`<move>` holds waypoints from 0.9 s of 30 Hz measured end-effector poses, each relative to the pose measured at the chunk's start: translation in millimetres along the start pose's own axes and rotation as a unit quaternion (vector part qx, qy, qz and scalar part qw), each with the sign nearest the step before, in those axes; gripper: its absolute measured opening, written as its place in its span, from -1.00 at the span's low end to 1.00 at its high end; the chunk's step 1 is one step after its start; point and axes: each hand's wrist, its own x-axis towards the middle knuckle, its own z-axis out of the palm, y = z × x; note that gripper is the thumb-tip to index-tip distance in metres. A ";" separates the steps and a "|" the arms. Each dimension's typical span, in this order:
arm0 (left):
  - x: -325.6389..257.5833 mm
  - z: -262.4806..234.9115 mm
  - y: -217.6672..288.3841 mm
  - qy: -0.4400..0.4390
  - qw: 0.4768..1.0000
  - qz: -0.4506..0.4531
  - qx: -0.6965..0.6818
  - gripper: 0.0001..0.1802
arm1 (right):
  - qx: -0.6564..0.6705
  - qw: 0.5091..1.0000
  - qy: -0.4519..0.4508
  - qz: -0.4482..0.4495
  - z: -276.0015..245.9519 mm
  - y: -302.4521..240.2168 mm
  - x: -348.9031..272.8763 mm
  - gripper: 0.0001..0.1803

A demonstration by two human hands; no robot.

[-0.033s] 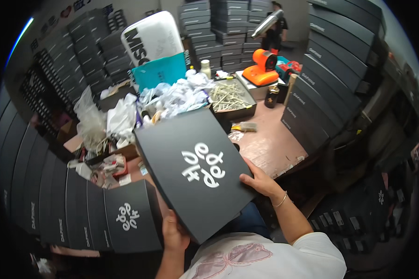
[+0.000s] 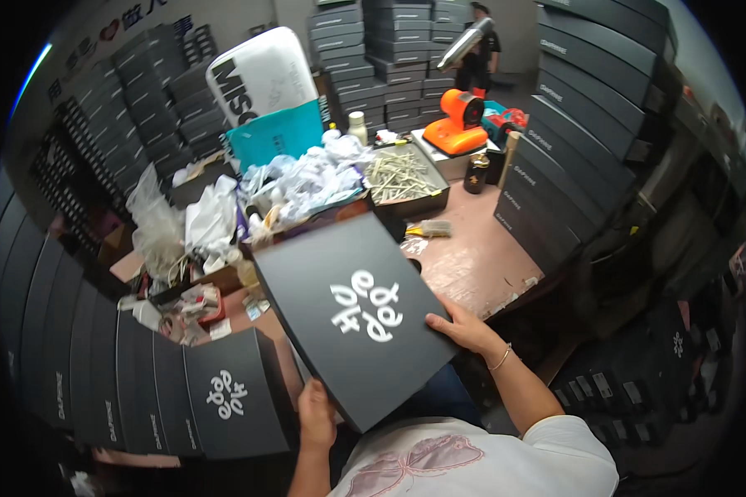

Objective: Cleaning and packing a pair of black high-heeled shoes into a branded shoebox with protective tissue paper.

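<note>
A closed dark grey shoebox [image 2: 348, 257] with white lettering on its lid is held up in front of my body, tilted, over the near edge of the table. My left hand [image 2: 317, 412] grips its near left edge, thumb along the side and the other fingers hidden. At the right edge my right hand [image 2: 464, 329] holds on, thumb on the lid and the remaining fingers mostly out of sight beneath. To the left of the held box stands a row of similar dark shoeboxes [image 2: 234, 393].
A pinkish table [image 2: 481, 244] carries a box of crumpled white paper [image 2: 307, 178], a tray of pale sticks [image 2: 402, 178], a brush [image 2: 429, 229], a dark bottle [image 2: 476, 174] and an orange device [image 2: 454, 137]. Tall shoebox stacks [image 2: 568, 166] rise at right. Another person [image 2: 478, 54] stands far back.
The held shoebox has come slightly nearer to me and lower, uncovering more of the paper-filled box behind it. Both hands keep their hold.
</note>
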 end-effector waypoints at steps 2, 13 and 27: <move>13.0 -2.4 -27.5 0.019 0.892 0.182 0.412 -0.19 | -0.002 0.986 -0.003 0.164 -4.6 44.7 -17.6 -0.35; 15.1 -38.9 -61.6 0.141 0.989 0.022 0.031 -0.49 | -0.137 0.987 -0.023 0.077 44.3 43.4 -18.1 -0.34; 4.1 -59.9 -52.4 0.138 0.984 -0.058 0.096 -0.45 | -0.032 0.988 -0.028 0.147 55.4 61.4 -20.0 -0.24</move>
